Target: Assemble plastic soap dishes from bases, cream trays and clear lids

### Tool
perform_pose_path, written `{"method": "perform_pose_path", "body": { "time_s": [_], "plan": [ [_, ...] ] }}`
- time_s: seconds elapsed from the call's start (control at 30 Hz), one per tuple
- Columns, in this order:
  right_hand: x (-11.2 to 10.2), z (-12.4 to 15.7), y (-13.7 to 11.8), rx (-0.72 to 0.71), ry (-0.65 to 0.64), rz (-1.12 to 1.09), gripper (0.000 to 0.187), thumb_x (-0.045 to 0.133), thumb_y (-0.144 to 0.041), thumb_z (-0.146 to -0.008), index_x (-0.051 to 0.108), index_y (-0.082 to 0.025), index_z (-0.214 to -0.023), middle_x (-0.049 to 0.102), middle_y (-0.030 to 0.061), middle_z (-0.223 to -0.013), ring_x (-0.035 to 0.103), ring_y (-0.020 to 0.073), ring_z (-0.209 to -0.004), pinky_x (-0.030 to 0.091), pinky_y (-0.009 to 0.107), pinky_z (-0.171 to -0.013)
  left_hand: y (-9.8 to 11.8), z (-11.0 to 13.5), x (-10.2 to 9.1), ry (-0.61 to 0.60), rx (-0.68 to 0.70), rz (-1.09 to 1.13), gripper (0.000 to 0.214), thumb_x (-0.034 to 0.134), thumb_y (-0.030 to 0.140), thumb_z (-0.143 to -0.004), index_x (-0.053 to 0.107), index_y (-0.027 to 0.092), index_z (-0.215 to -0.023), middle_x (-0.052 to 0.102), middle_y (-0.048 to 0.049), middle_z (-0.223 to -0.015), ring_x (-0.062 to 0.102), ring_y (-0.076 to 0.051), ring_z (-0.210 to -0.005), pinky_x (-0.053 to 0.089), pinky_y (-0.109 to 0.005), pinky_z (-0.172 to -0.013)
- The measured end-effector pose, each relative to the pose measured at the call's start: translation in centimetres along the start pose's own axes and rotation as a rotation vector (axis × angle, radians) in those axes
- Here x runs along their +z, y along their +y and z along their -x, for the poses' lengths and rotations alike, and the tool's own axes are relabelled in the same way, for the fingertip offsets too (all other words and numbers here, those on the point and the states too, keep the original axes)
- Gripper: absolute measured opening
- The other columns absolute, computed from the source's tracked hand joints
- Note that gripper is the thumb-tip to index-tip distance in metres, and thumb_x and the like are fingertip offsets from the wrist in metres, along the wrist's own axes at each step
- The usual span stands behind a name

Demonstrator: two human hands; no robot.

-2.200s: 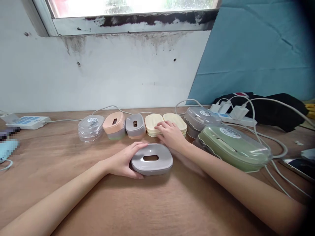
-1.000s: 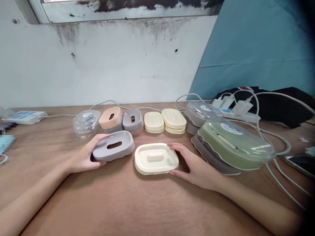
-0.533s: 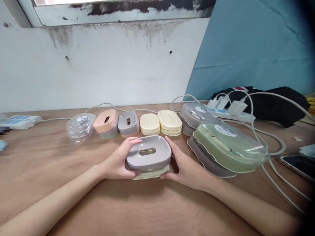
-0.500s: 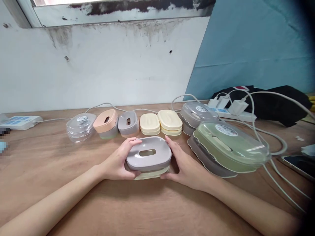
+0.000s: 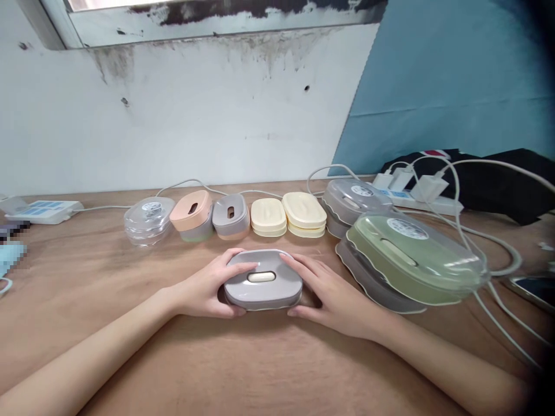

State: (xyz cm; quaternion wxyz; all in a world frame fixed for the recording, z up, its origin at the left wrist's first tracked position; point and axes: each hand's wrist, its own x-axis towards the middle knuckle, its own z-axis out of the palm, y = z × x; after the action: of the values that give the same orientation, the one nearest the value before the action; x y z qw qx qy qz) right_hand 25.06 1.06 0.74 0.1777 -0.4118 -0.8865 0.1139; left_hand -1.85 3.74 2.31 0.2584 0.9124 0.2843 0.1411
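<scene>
A grey oval soap box with a slot in its top lies on the wooden table in front of me. A cream part shows through the slot. My left hand grips the box's left end, thumb on top. My right hand presses on its right end, fingers bent over the top edge. Both hands are closed around the box.
Behind stands a row: a clear round container, a peach box, a small grey box and two cream stacks. Right are a grey box, a large green lidded box, power strips, chargers, cables and a phone.
The grey box was lowered onto the cream tray and now sits flush over it on the table. My right fingers have moved up onto the lid.
</scene>
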Motion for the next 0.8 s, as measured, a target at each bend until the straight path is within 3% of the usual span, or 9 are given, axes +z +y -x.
{"method": "perform_pose_path", "body": {
  "time_s": [0.2,0.3,0.37,0.43,0.5,0.57,0.67,0.73,0.8],
  "plan": [
    [-0.1,-0.1,-0.2,0.016,-0.016,0.001,0.074,0.054,-0.038,-0.081,0.012,-0.028,-0.141,0.038,0.0091,-0.138,0.039,0.0258,-0.123,0.039,0.044,-0.097,-0.3,0.1,0.4,0.025,0.038,-0.01,0.08,0.068,0.022,-0.065,0.026,0.023,-0.134,0.021,-0.0132,-0.14,0.025,-0.028,-0.13,0.035,-0.038,-0.1],
    [-0.1,-0.2,-0.2,0.021,-0.021,0.005,0.074,0.054,-0.039,-0.081,0.012,-0.027,-0.141,0.038,0.0097,-0.138,0.039,0.0261,-0.124,0.039,0.044,-0.098,-0.4,0.1,-0.1,0.082,0.118,-0.162,0.082,0.07,0.033,-0.065,0.026,0.02,-0.134,0.016,-0.0171,-0.143,0.017,-0.032,-0.133,0.028,-0.045,-0.103],
    [0.0,-0.2,-0.1,0.029,-0.022,0.008,0.072,0.053,-0.038,-0.082,0.012,-0.027,-0.141,0.038,0.0101,-0.138,0.038,0.0259,-0.124,0.038,0.044,-0.099,-0.4,0.1,-1.6,0.26,0.176,-0.329,0.071,0.066,0.039,-0.07,0.033,0.022,-0.13,0.018,-0.0156,-0.143,0.014,-0.034,-0.133,0.017,-0.052,-0.106],
    [0.0,-0.2,-0.1,0.035,-0.015,0.01,0.07,0.051,-0.037,-0.084,0.012,-0.027,-0.141,0.038,0.01,-0.138,0.039,0.0259,-0.124,0.038,0.044,-0.099,-0.5,0.3,-4.1,0.55,0.146,-0.447,0.046,0.052,0.035,-0.081,0.04,0.024,-0.124,0.027,-0.0116,-0.141,0.02,-0.031,-0.132,0.015,-0.052,-0.106],
    [0.0,-0.2,0.0,0.037,-0.004,0.008,0.067,0.05,-0.036,-0.085,0.014,-0.029,-0.141,0.039,0.0093,-0.137,0.04,0.0263,-0.123,0.039,0.044,-0.098,-1.0,0.8,-7.0,0.832,-0.019,-0.492,0.037,0.041,0.029,-0.086,0.043,0.023,-0.122,0.034,-0.0102,-0.136,0.028,-0.027,-0.129,0.02,-0.047,-0.106],
    [0.0,-0.2,0.1,0.039,0.003,0.005,0.066,0.05,-0.036,-0.085,0.016,-0.03,-0.141,0.04,0.0089,-0.137,0.041,0.0269,-0.123,0.04,0.045,-0.097,-2.0,1.5,-9.6,0.945,-0.327,-0.563,0.04,0.043,0.03,-0.085,0.043,0.018,-0.123,0.035,-0.0121,-0.136,0.028,-0.027,-0.128,0.02,-0.044,-0.106],
    [0.0,-0.2,0.2,0.038,0.0,-0.002,0.065,0.049,-0.037,-0.085,0.017,-0.029,-0.14,0.04,0.0091,-0.137,0.041,0.0271,-0.123,0.039,0.045,-0.098,-3.8,3.0,-12.0,0.775,-0.804,-0.578,0.061,0.053,0.037,-0.078,0.038,0.005,-0.128,0.027,-0.0232,-0.138,0.016,-0.039,-0.13,0.017,-0.055,-0.102],
    [0.0,-0.2,0.2,0.038,-0.008,-0.002,0.064,0.049,-0.038,-0.085,0.018,-0.028,-0.14,0.039,0.0095,-0.137,0.04,0.0266,-0.123,0.039,0.045,-0.098,-4.9,3.9,-12.6,0.611,-0.905,-0.497,0.069,0.058,0.044,-0.073,0.041,0.0,-0.124,0.037,-0.0277,-0.13,0.026,-0.046,-0.123,0.025,-0.059,-0.094],
    [0.0,-0.2,0.3,0.038,-0.014,0.006,0.064,0.048,-0.038,-0.085,0.018,-0.027,-0.14,0.039,0.01,-0.137,0.039,0.0262,-0.124,0.038,0.045,-0.099,-5.8,4.5,-12.7,0.487,-0.907,-0.41,0.066,0.059,0.051,-0.071,0.048,0.005,-0.117,0.051,-0.0226,-0.118,0.041,-0.043,-0.113,0.036,-0.054,-0.087]
  ]
}}
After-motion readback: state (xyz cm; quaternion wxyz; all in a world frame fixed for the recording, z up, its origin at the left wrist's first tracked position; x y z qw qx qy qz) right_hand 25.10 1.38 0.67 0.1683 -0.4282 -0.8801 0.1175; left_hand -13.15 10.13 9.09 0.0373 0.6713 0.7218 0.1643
